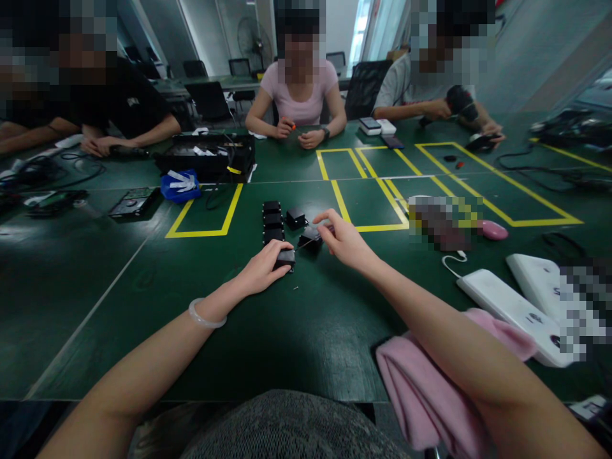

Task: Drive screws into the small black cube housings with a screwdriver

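My left hand is closed around a small black box on the green table and presses it down. In my right hand is a thin screwdriver, its shaft slanting down to the left, with the tip close to the box; whether they touch I cannot tell. Several similar black boxes stand in a column just beyond my left hand. Two more lie apart: one black box to the right of the column, another black box behind the screwdriver shaft. A tiny screw lies in front of my left hand.
Yellow tape marks rectangles on the table. A pink cloth hangs over the near edge below my right forearm. White power banks and a pink mouse lie right. Beyond are a black case, a blue packet and seated people.
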`<state>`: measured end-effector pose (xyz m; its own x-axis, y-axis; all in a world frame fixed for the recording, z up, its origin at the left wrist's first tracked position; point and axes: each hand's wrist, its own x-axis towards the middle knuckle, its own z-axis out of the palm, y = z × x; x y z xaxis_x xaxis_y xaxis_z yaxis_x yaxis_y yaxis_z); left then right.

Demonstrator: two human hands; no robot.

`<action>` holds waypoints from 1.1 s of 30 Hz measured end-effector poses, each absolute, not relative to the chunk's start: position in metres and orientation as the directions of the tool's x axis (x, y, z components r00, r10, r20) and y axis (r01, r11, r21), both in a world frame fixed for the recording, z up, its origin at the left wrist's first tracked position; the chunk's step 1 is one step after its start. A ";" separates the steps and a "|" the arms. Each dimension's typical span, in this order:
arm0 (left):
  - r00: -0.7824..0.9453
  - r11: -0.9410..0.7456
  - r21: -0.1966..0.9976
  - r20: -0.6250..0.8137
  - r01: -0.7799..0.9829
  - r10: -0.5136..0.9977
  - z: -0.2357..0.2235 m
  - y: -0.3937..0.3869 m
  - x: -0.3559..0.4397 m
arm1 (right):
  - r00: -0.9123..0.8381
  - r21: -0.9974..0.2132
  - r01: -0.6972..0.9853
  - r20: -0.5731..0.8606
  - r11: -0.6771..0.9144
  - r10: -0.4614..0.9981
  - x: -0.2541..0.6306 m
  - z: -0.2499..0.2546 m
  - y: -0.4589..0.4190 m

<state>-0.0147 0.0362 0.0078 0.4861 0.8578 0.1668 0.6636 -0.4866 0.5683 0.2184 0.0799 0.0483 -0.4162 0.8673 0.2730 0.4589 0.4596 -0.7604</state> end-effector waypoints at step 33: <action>0.484 -0.484 0.573 0.167 0.661 0.859 0.007 0.036 -0.015 | -0.406 -0.752 0.467 0.286 0.466 0.868 0.220 0.049 0.082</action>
<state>-0.0149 0.0364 0.0069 0.4843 0.8589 0.1667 0.6615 -0.4842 0.5727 0.2204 0.0822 0.0490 -0.4060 0.8678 0.2863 0.4665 0.4663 -0.7516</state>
